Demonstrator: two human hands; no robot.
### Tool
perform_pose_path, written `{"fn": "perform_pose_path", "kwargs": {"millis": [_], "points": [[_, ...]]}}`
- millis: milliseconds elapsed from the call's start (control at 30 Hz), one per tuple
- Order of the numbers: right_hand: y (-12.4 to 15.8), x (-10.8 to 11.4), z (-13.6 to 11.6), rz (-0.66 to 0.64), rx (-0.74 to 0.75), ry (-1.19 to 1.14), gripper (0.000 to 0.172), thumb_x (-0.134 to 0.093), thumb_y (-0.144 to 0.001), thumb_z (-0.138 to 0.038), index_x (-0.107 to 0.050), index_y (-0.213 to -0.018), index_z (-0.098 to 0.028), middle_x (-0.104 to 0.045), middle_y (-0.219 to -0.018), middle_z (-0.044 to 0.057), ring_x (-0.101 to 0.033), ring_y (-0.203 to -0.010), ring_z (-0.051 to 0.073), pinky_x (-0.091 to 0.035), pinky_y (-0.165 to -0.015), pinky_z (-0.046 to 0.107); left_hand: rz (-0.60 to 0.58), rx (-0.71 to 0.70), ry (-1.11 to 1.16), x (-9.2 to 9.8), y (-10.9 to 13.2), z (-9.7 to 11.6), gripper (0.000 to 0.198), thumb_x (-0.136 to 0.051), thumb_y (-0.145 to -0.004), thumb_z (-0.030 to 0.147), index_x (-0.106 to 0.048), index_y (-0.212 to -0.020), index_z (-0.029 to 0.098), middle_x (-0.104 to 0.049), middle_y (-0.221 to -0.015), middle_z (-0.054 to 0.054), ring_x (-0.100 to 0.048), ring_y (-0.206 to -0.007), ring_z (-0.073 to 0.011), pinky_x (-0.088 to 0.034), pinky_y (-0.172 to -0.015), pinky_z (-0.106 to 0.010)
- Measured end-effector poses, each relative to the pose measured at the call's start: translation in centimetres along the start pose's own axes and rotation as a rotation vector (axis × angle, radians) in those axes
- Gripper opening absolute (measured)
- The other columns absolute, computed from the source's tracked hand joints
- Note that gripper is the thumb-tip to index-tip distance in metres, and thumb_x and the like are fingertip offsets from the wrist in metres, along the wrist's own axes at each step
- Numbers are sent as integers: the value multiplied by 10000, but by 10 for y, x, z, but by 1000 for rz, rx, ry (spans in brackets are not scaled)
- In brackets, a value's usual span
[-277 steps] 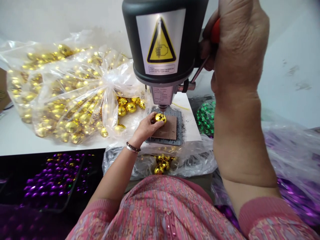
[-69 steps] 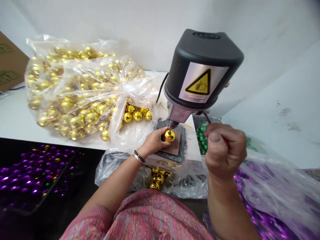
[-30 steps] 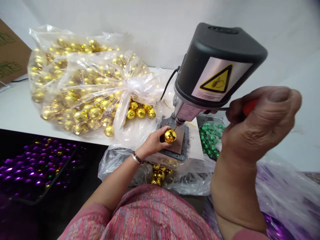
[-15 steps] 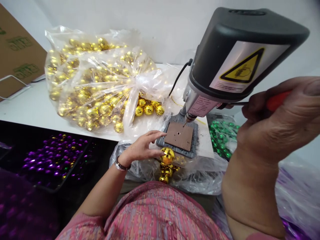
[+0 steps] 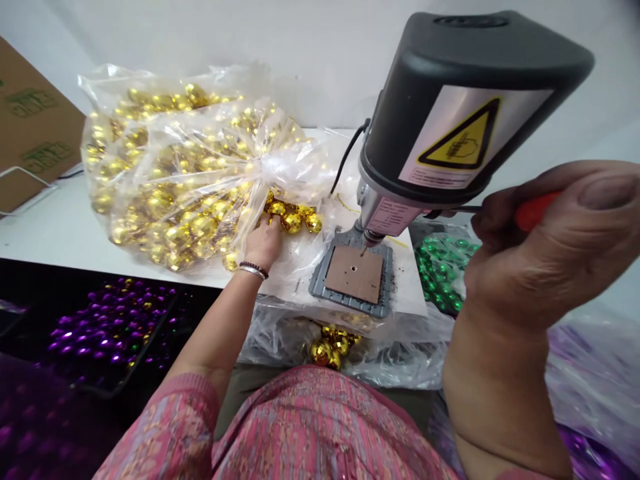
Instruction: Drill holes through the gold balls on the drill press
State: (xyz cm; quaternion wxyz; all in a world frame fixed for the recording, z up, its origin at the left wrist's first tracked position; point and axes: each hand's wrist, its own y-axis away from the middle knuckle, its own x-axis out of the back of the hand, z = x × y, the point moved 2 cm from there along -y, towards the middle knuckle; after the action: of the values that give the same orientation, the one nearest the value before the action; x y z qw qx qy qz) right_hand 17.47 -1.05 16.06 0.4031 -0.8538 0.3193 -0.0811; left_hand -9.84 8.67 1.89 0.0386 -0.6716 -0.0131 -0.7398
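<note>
My left hand (image 5: 265,240) reaches into the mouth of the clear plastic bag (image 5: 295,170). Its bent fingers close against a shiny gold faceted ball (image 5: 277,208), their tips partly hidden among the balls. Up at the right, my right hand (image 5: 555,233) wraps around the red-ended lever handle (image 5: 536,211) of a small bench drill press (image 5: 450,107). Under the drill bit (image 5: 363,251), a brown square board (image 5: 354,275) with a hole in it lies on the grey base (image 5: 320,283).
Several gold balls (image 5: 327,348) lie in clear plastic below the table's front edge. Green balls (image 5: 445,267) are right of the base, purple balls (image 5: 110,323) in a dark tray at lower left. A cardboard box (image 5: 37,127) stands far left; a black cable (image 5: 345,160) runs behind the drill.
My left hand has let go of a gold ball at the base's front edge and moved up and left to the bag's balls. My right hand stays on the lever.
</note>
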Motion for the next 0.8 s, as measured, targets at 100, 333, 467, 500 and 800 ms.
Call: {"fn": "perform_pose_path", "kwargs": {"millis": [100,333,467,500,800], "points": [[1,1,0,-22,8,1,361,-480,-923,-580,-554,-839,-237,-477,-638,-53,-458,-517,58,-336,-520,267,-34,38,-58,3,4,-1,537,-386,-909,72,-518,-1426,139,-562,-1403,-236,-647,-1145,-328,-518,-937,-437],[2,4,3,-54,28,-26,367,-464,-944,-548,-532,-856,-198,-456,-629,-82,-485,-555,22,-405,-616,240,-136,-111,496,16,26,1,638,-686,-819,362,-548,-1412,171,-712,-1115,-108,-665,-1015,-264,-521,-875,-352],[2,2,4,-52,21,-75,324,-509,-937,-510,-524,-821,-208,-460,-622,-73,-448,-515,34,-365,-561,255,-390,-267,1224,17,53,23,734,-737,-768,407,-516,-1434,194,-702,-1019,-48,-630,-817,-144,-499,-706,-252],[2,2,4,-50,23,-89,316,-519,-935,-500,-524,-813,-208,-459,-619,-69,-436,-507,38,-355,-550,261,-450,-275,1342,15,58,31,751,-761,-747,401,-518,-1427,195,-696,-993,-42,-615,-776,-126,-486,-675,-242],[-2,5,-2,-119,18,-12,301,-458,-970,-453,-510,-816,-200,-417,-645,-69,-463,-566,-5,-404,-625,186,-778,-15,1695,-15,70,69,666,-885,-605,477,-628,-1157,204,-699,-939,-56,-652,-710,-128,-457,-583,-225]]}}
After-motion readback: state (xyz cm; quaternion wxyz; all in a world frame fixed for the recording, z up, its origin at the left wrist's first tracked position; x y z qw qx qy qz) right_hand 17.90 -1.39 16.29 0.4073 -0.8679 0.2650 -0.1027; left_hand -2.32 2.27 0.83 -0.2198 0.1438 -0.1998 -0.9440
